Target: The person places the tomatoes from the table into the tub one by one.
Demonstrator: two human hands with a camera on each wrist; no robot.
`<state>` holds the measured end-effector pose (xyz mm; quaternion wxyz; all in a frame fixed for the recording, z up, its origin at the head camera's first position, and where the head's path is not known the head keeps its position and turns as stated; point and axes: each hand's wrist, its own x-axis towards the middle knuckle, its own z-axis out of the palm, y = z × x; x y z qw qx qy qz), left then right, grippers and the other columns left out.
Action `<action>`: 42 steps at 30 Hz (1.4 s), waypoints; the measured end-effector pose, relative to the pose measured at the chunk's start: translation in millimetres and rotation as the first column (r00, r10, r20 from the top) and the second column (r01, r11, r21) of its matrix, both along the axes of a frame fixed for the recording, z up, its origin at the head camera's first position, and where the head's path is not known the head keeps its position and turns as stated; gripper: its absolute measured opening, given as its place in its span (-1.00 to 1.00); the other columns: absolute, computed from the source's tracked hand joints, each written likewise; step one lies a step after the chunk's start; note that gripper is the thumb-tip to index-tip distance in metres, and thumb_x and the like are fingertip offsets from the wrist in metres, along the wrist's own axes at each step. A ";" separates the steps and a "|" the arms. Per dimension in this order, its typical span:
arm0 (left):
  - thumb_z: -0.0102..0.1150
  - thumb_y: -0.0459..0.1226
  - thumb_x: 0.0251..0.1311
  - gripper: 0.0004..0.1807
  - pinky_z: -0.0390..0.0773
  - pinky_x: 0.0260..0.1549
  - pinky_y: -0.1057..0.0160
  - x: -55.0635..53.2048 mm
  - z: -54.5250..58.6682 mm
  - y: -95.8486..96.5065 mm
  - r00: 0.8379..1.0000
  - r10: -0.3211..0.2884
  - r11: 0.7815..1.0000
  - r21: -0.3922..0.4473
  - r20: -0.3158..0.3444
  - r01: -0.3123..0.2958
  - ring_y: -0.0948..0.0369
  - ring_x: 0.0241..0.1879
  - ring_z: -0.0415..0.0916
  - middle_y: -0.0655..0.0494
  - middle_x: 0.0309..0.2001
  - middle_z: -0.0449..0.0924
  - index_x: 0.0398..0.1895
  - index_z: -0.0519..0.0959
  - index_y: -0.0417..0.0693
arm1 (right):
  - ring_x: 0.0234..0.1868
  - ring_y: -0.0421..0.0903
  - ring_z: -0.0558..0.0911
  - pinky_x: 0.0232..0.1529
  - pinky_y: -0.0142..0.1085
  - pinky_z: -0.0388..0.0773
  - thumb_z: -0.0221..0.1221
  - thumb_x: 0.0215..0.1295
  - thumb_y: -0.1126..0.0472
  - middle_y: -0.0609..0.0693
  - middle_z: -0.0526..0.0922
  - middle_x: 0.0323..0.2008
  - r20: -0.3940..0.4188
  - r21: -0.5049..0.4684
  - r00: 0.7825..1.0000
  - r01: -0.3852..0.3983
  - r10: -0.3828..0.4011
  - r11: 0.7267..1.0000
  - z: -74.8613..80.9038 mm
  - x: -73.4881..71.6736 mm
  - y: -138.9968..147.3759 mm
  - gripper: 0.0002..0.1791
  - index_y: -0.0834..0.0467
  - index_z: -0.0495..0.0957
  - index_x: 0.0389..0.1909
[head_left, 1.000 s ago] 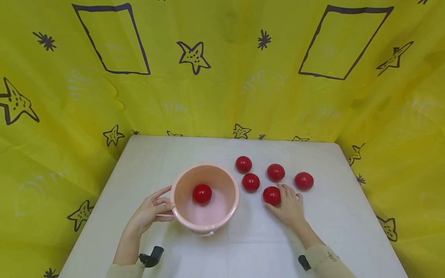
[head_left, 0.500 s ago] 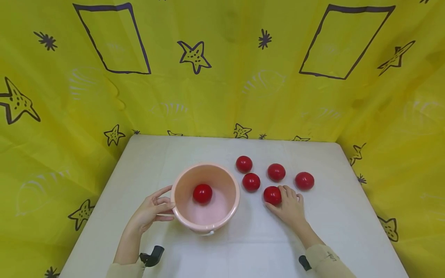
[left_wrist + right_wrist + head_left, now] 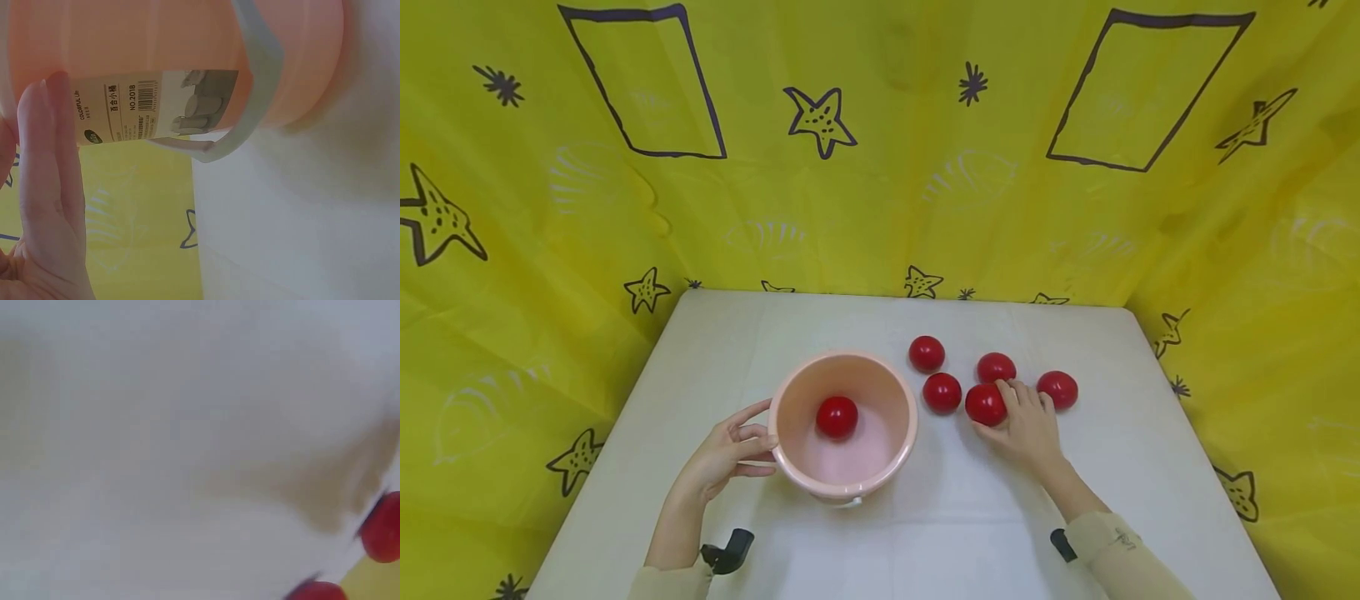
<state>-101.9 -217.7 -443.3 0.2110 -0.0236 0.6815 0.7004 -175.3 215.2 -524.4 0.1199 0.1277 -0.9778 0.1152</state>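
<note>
A pale pink bucket (image 3: 888, 450) stands left of centre on the table, with one red ball (image 3: 837, 417) lying inside it. At the bucket's left side, my left hand (image 3: 722, 457) has its thumb at the rim and its fingers along the outer wall; the left wrist view shows those fingers (image 3: 44, 162) lying long against the wall beside a label. My right hand (image 3: 1027, 425) grips another red ball (image 3: 985, 406) between thumb and fingers, right of the bucket. In the right wrist view that hand is out of sight.
Several loose red balls lie behind the right hand: one at the back (image 3: 927, 354), one nearer the bucket (image 3: 942, 392), one behind the gripped ball (image 3: 996, 367) and one farther right (image 3: 1057, 390). The bucket's handle (image 3: 265, 69) hangs down its side. A yellow curtain (image 3: 880, 208) surrounds the white table (image 3: 955, 550).
The right hand has raised its ball, which moves up in the head view and now partly overlaps the ball behind. The left hand and bucket stay put.
</note>
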 end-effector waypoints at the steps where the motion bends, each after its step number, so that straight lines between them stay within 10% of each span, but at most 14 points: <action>1: 0.12 -0.39 0.16 -0.23 0.63 -0.31 0.08 0.1 0.2 0.0 1.000 0.000 1.000 0.001 -0.001 0.000 0.13 -0.31 0.64 0.18 -0.37 0.60 0.39 -0.03 -0.22 | 0.05 0.15 0.36 0.06 0.12 0.27 0.34 -0.22 -0.20 0.21 0.40 0.02 -0.019 0.010 1.000 -0.012 0.012 1.000 5.1 -2.1 -1.6 -0.13 0.20 0.35 0.10; 24: 0.13 -0.38 0.16 -0.23 0.63 -0.32 0.08 0.1 -1.6 -0.1 1.000 0.009 1.000 0.000 0.004 -0.009 0.11 -0.32 0.64 0.15 -0.36 0.59 0.39 -0.02 -0.21 | 0.06 0.08 0.38 0.04 0.06 0.37 0.38 -0.32 -0.25 0.13 0.45 0.02 -0.240 0.085 0.901 -0.353 0.362 0.932 96.3 -22.1 -80.2 -0.12 0.10 0.41 0.08; 34: 0.14 -0.37 0.15 -0.22 0.62 -0.31 0.07 -0.3 -0.6 -0.2 1.000 0.006 1.000 0.005 0.006 -0.006 0.11 -0.31 0.64 0.13 -0.35 0.59 0.39 -0.02 -0.20 | 0.03 -0.04 0.39 0.02 -0.07 0.41 0.26 -0.22 -0.30 0.04 0.45 0.00 -0.253 0.158 0.807 -0.509 0.533 0.846 98.2 -15.5 -128.1 -0.21 0.03 0.40 0.07; 42: 0.13 -0.37 0.17 -0.24 0.63 -0.32 0.08 0.6 0.1 0.0 1.000 0.010 1.000 -0.008 -0.003 -0.010 0.11 -0.30 0.64 0.15 -0.37 0.59 0.39 -0.01 -0.20 | 0.16 -0.04 0.30 0.17 -0.08 0.30 0.11 -0.07 -0.39 0.02 0.39 0.13 -0.062 0.278 0.763 -0.606 0.643 0.746 98.8 -3.0 -163.3 -0.16 -0.02 0.33 0.22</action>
